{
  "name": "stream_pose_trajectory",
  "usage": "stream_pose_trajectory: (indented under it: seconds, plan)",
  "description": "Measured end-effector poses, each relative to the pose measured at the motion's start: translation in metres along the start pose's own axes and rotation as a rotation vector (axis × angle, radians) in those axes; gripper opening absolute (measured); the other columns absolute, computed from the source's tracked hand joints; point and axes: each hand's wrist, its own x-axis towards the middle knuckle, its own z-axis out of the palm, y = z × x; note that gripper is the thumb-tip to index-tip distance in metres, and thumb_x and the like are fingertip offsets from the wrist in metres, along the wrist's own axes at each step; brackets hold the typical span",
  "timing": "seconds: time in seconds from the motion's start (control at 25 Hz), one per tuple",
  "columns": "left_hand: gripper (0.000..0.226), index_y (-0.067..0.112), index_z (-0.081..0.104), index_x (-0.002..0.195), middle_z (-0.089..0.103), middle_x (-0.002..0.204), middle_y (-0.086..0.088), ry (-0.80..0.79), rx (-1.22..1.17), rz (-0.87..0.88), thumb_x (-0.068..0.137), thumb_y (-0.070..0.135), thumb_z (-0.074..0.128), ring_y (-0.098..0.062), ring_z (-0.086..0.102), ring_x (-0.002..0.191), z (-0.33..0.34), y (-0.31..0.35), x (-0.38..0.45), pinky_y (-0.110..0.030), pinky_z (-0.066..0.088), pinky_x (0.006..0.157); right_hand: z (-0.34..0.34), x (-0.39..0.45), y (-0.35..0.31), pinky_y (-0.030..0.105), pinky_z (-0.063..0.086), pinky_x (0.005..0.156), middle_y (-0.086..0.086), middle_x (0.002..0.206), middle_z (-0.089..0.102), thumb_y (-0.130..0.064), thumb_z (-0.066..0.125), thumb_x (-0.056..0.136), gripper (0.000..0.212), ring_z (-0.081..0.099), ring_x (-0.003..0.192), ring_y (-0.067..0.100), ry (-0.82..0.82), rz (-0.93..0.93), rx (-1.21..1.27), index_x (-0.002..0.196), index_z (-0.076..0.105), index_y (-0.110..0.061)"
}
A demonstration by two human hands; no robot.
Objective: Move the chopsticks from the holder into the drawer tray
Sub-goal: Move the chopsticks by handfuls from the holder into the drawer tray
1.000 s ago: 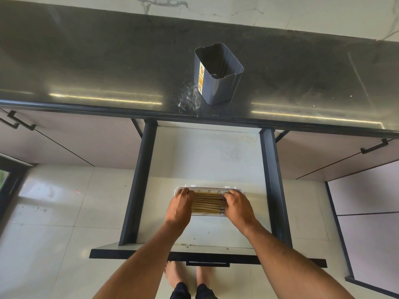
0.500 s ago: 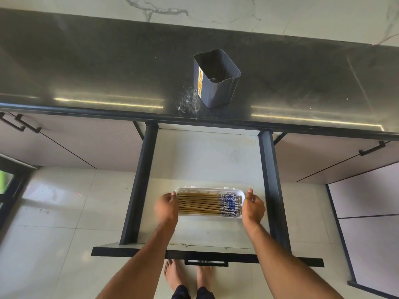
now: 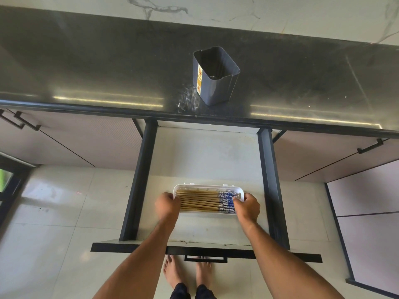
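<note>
Both hands close in on a bundle of chopsticks [image 3: 205, 201] lying flat in the white tray [image 3: 207, 187] inside the open drawer [image 3: 138, 186]. The left hand [image 3: 167, 205] curls its fingers at the bare wooden tips; the right hand [image 3: 248, 207] curls at the blue-patterned ends. The grey holder [image 3: 216, 76] stands empty on the dark desk [image 3: 86, 67]. An uneven squeeze could ride sticks over the shallow rim.
</note>
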Motion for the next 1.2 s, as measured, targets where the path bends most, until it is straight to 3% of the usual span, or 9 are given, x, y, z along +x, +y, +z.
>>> stream_pose_trajectory:
  seconds: [0.08,0.2,0.36,0.56,0.8,0.92,1.12,1.2]
  plan:
    - [0.006,0.01,0.068,0.087,0.068,0.079,-0.004,-0.008,0.036,-0.016,0.093,0.009,0.065,-0.016,0.066,0.072,0.003,-0.001,0.002,-0.022,0.053,0.056,-0.001,-0.001,0.002,0.017,0.036,0.043,0.008,0.083,0.073,-0.007,0.077,0.078,0.014,0.057,0.056,0.004,-0.043,0.018,-0.03,0.086,0.067,-0.011]
    - [0.013,0.012,0.064,0.09,0.066,0.082,-0.002,-0.019,0.06,-0.001,0.089,0.0,0.066,-0.015,0.064,0.074,0.006,-0.003,0.002,-0.019,0.047,0.053,-0.001,0.0,0.004,0.017,0.039,0.045,0.006,0.085,0.072,-0.003,0.08,0.072,0.024,0.061,0.061,0.011,-0.092,0.027,-0.068,0.092,0.069,-0.009]
    - [0.005,0.012,0.066,0.091,0.069,0.083,-0.003,-0.014,0.023,-0.027,0.09,0.008,0.068,-0.016,0.066,0.075,0.007,-0.004,0.005,-0.023,0.053,0.056,0.001,0.0,0.006,0.016,0.036,0.047,0.008,0.091,0.074,-0.006,0.085,0.068,0.032,0.062,0.069,0.018,-0.11,0.034,-0.108,0.096,0.071,-0.008]
    - [0.005,0.011,0.064,0.093,0.067,0.083,-0.003,-0.014,0.024,-0.016,0.091,0.007,0.068,-0.016,0.065,0.075,0.011,-0.005,0.008,-0.02,0.048,0.052,0.004,0.002,0.007,0.017,0.04,0.051,0.012,0.098,0.075,-0.007,0.088,0.066,0.041,0.062,0.074,0.02,-0.121,0.012,-0.14,0.103,0.071,-0.005]
    - [0.011,0.012,0.064,0.096,0.068,0.089,-0.005,-0.022,0.001,-0.048,0.09,0.003,0.067,-0.016,0.065,0.077,0.011,-0.007,0.011,-0.021,0.053,0.056,0.004,0.002,0.007,0.022,0.049,0.058,0.012,0.099,0.076,-0.01,0.089,0.067,0.04,0.065,0.076,0.02,-0.12,0.018,-0.136,0.103,0.071,-0.005]
    - [0.012,0.012,0.064,0.095,0.068,0.088,-0.004,-0.03,-0.006,-0.055,0.088,0.003,0.069,-0.019,0.066,0.079,0.012,-0.006,0.011,-0.03,0.061,0.066,0.005,0.003,0.006,0.022,0.047,0.058,0.012,0.097,0.076,-0.015,0.089,0.069,0.038,0.065,0.075,0.022,-0.097,0.015,-0.124,0.101,0.071,-0.005]
    - [0.015,0.015,0.062,0.089,0.063,0.078,0.002,-0.001,0.012,-0.041,0.085,0.002,0.069,-0.013,0.061,0.068,0.013,-0.003,0.008,-0.017,0.046,0.048,0.008,0.004,0.005,0.017,0.035,0.046,0.012,0.096,0.075,-0.016,0.085,0.075,0.031,0.061,0.07,0.019,-0.078,0.026,-0.12,0.101,0.072,-0.004]
    - [0.015,0.016,0.062,0.088,0.064,0.079,0.001,0.01,0.014,-0.041,0.086,0.002,0.069,-0.012,0.062,0.069,0.015,-0.001,0.006,-0.018,0.046,0.048,0.008,0.005,0.005,0.018,0.035,0.045,0.013,0.095,0.075,-0.016,0.079,0.08,0.026,0.061,0.069,0.019,-0.065,0.04,-0.13,0.1,0.071,-0.002]
